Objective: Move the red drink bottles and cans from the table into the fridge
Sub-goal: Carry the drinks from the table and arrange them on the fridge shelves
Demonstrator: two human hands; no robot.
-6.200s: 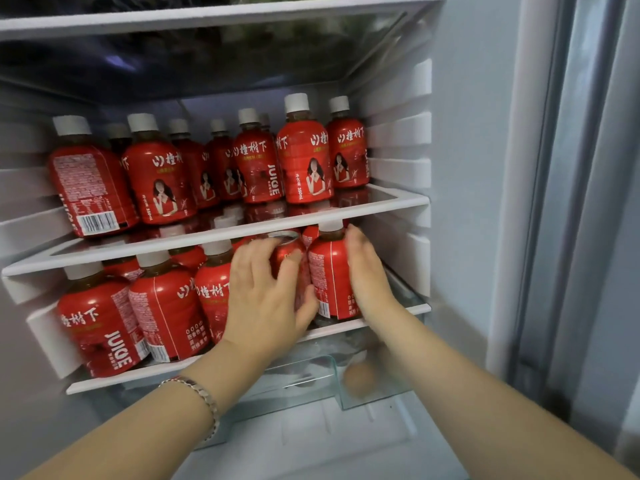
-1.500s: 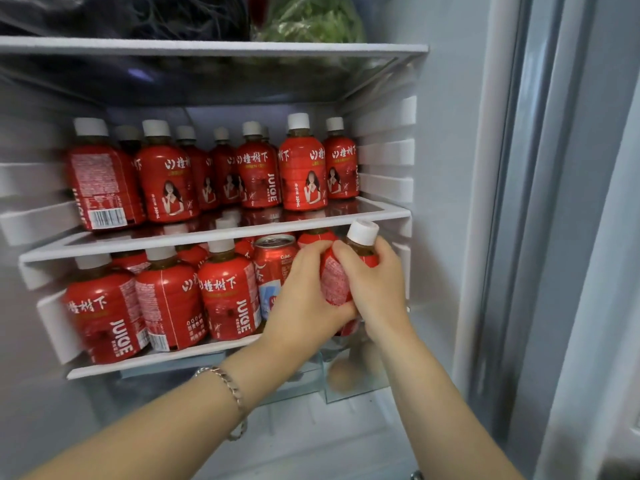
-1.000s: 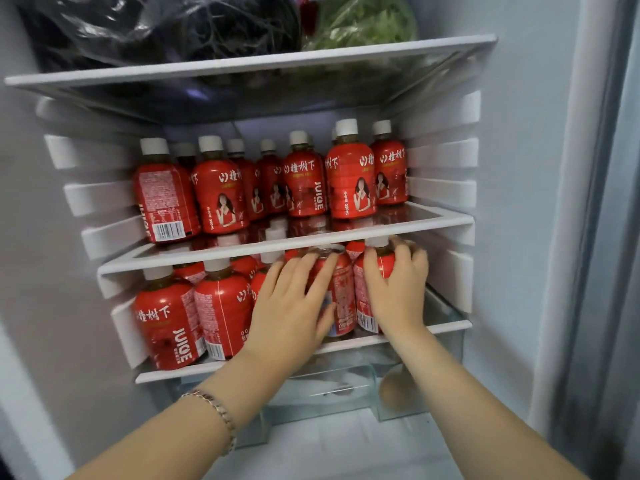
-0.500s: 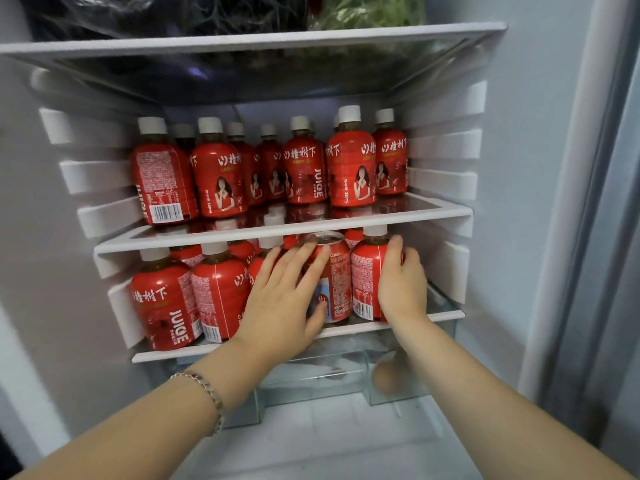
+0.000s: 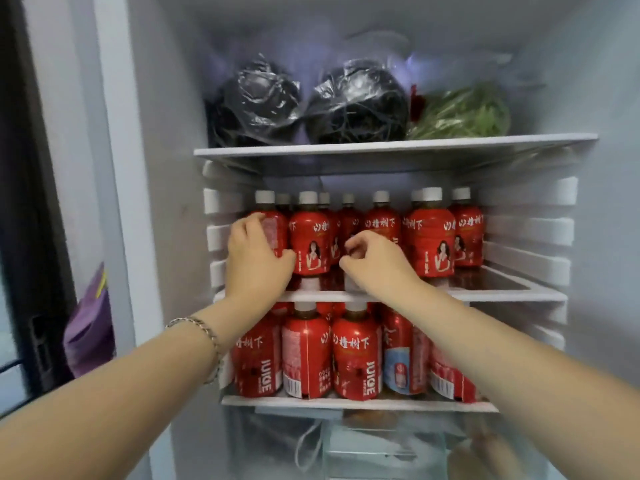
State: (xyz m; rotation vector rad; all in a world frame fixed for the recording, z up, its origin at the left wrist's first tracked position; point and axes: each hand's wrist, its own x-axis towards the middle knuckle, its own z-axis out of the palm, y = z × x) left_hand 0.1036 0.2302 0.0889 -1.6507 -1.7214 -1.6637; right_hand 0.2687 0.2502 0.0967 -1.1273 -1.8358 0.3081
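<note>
Two white-edged fridge shelves [image 5: 502,295] packed with red, white-capped plastic drink bottles [image 5: 429,244]. Left hand [image 5: 258,261], fingers [image 5: 242,227] wrapped round the leftmost upper bottle [image 5: 277,232]. Right hand [image 5: 377,261], fingers [image 5: 355,242] curled nearby; hold impossible to tell. Below, red metal can [image 5: 403,355] partly hidden behind right forearm [image 5: 485,344].

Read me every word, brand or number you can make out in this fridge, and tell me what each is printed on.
"橙树下": white characters on the lower-shelf bottle and the upper-shelf bottles.
"JUIGE" (likely JUICE), vertical, on the same lower-shelf bottle.
Blue label on the can: too blurred to read.
Small print and barcode digits on the back-turned bottle: too blurred.
Leftmost upper-shelf bottle, gripped by the left hand: label blurred.
</note>
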